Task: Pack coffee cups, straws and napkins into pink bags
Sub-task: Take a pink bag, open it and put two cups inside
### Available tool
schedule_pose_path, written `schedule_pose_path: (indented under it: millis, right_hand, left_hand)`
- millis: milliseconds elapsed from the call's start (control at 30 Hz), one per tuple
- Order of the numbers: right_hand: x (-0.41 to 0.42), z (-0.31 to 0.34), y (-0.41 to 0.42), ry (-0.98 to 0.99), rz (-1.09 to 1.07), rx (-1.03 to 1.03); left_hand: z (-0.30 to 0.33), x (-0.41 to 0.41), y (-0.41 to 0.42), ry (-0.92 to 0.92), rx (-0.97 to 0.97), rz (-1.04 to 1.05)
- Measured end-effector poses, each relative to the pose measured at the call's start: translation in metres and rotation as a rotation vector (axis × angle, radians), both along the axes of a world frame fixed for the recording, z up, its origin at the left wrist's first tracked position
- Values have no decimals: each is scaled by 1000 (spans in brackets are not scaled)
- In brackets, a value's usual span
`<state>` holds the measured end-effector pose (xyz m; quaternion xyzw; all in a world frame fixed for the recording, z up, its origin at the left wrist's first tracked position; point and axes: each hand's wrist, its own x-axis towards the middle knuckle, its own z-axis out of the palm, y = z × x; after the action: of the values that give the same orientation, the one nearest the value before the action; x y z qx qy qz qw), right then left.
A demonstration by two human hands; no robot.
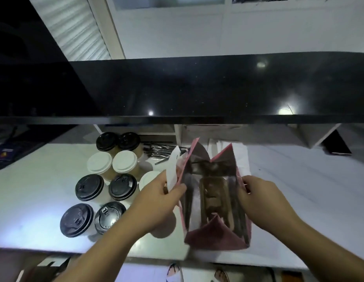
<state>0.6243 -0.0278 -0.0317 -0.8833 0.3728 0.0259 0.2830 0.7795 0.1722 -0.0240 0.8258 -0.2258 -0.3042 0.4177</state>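
Left hand (156, 198) pinched pink bag (215, 200) left rim plus white napkin (173, 169); right hand (258, 198) pinched right rim. Bag stood open, lower centre; lidded cups (99, 180) clustered at frame left.

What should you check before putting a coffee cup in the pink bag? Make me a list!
1. Pink bag mouth held open: ok, spread wide.
2. Left hand grips the bag's left edge: ok, it also pinches a white paper slip.
3. Right hand grips the right edge: ok.
4. A hand free to lift a cup: not ok, both are busy.
5. Lidded cups within view: ok, grouped left of the bag.
6. Room inside the bag: cannot tell, the inside is dark.
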Motion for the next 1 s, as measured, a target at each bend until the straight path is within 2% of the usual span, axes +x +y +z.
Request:
schedule_pose_path:
  millis: [100, 167, 233, 333, 400, 467, 633, 733, 833, 900, 1000]
  right_hand:
    - [5, 8, 3, 30, -7, -3]
    - [5, 9, 5, 65, -28, -20]
    - [4, 7, 7, 76, -65, -9]
    - [0, 6, 11, 55, -114, 6]
    - [-2, 7, 15, 48, -141, 28]
    - [-3, 9, 18, 38, -150, 27]
    - [-2, 9, 15, 12, -122, 16]
    - [-2, 7, 11, 5, -104, 10]
    - [-4, 6, 10, -29, -108, 20]
    - [-6, 3, 7, -59, -103, 39]
    - [-10, 0, 2, -72, -87, 58]
  left_hand:
    - [8, 19, 18, 123, -28, -280]
    - [8, 36, 27, 108, 39, -415]
    - [-1, 57, 30, -22, 121, -443]
    - [-27, 86, 20, -423, 323, -426]
    - [-46, 98, 11, -576, 468, -467]
    - [-65, 104, 3, -612, 577, -514]
    - [-87, 115, -4, -537, 732, -536]
    - [-77, 112, -6, -549, 743, -515]
    - [-36, 104, -10, -542, 691, -445]
    - [4, 99, -13, -550, 590, -378]
    - [65, 85, -11, -688, 403, -283]
